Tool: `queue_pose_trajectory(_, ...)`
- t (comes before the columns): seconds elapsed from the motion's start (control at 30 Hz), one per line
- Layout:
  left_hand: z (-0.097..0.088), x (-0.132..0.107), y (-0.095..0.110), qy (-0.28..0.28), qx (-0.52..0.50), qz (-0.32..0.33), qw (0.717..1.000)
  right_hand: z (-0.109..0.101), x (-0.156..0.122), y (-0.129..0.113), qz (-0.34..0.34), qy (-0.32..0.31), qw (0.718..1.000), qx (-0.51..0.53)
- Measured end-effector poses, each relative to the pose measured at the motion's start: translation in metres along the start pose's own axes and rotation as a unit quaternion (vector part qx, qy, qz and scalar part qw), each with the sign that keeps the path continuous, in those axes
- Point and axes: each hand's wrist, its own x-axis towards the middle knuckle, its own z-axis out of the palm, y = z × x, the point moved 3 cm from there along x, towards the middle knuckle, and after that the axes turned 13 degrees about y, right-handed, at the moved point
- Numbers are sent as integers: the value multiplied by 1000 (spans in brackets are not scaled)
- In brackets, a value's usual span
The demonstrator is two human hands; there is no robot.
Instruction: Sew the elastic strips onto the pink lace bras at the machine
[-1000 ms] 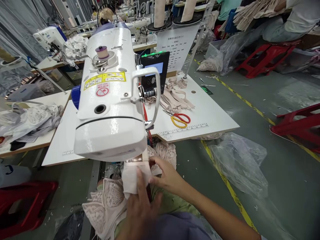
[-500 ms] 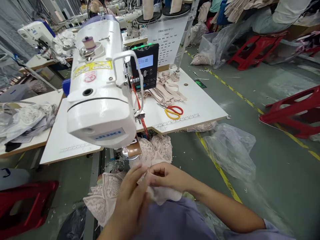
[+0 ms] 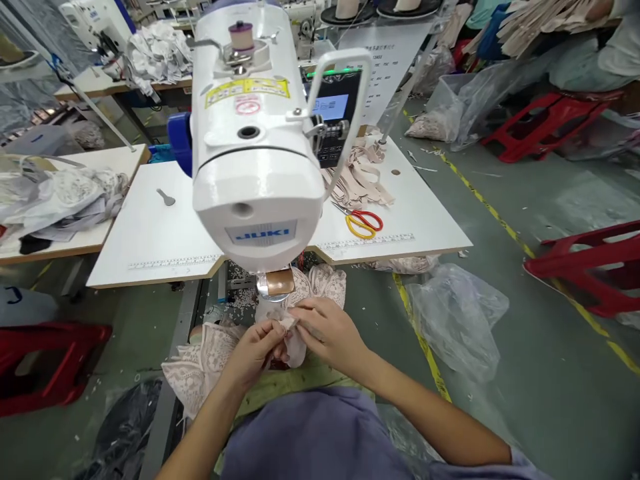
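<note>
Between my two hands, just below the head of a white sewing machine (image 3: 260, 193), is a pale lace bra (image 3: 327, 283). My left hand (image 3: 263, 347) pinches a light edge of its fabric. From the right, my right hand (image 3: 327, 333) grips the same edge with thumb and fingers, close to the left fingertips. Sheer white fabric hangs below the fingers. The bra's lace cups lie beyond my hands, beside the machine's copper-coloured work plate (image 3: 280, 283). More lace bra cups (image 3: 203, 367) rest left of my left forearm.
Scissors (image 3: 363, 223) with red and yellow handles lie on the white table (image 3: 430, 227), near beige strips (image 3: 365, 177). A small grey metal piece (image 3: 166, 197) is left of the machine. Red stools (image 3: 595, 267) and a plastic bag (image 3: 457, 320) stand on the floor.
My hands have moved forward, away from my body and nearer the machine, with the fabric in them. The camera view has shifted, and the left side of the table shows more.
</note>
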Motion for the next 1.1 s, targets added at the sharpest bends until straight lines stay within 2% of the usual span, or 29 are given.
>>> queue_pose_trajectory(0.07,0,-6,3,20,6,31,999,-4,-1,-2,26,45,998,32)
queue_pose_trajectory(0.13,0,-12,8,35,42,68,996,-5,-3,-6,30,64,997,42)
queue_pose_trajectory(0.23,2,-16,12,57,102,106,987,-1,-2,-9,52,46,997,35)
queue_pose_trajectory(0.37,2,-18,12,87,150,116,978,3,2,-7,86,19,995,44)
queue_pose_trajectory(0.5,5,-17,12,110,178,142,967,8,0,-12,61,49,995,56)
queue_pose_trajectory(0.6,3,-9,6,126,170,123,970,15,-8,-16,16,87,995,51)
queue_pose_trajectory(0.67,-1,-1,1,135,178,108,969,19,-10,-7,-22,65,997,46)
queue_pose_trajectory(0.73,-7,7,-3,121,176,92,973,14,-3,23,-12,19,1000,6)
queue_pose_trajectory(0.8,-13,13,-5,99,154,74,980,-8,16,74,69,3,992,-107)
queue_pose_trajectory(0.83,-16,14,-5,95,141,68,983,-24,28,104,133,8,970,-205)
queue_pose_trajectory(0.87,-18,14,-3,95,130,65,985,-42,43,131,169,26,952,-254)
queue_pose_trajectory(0.9,-18,13,-1,94,120,63,986,-57,58,156,185,34,941,-280)
queue_pose_trajectory(0.97,-16,9,3,89,95,56,990,-77,85,195,207,10,929,-308)
queue_pose_trajectory(1.03,-12,6,5,82,59,49,994,-80,102,219,211,-37,924,-316)
queue_pose_trajectory(1.1,-9,4,4,73,13,39,996,-74,107,228,210,-77,921,-320)
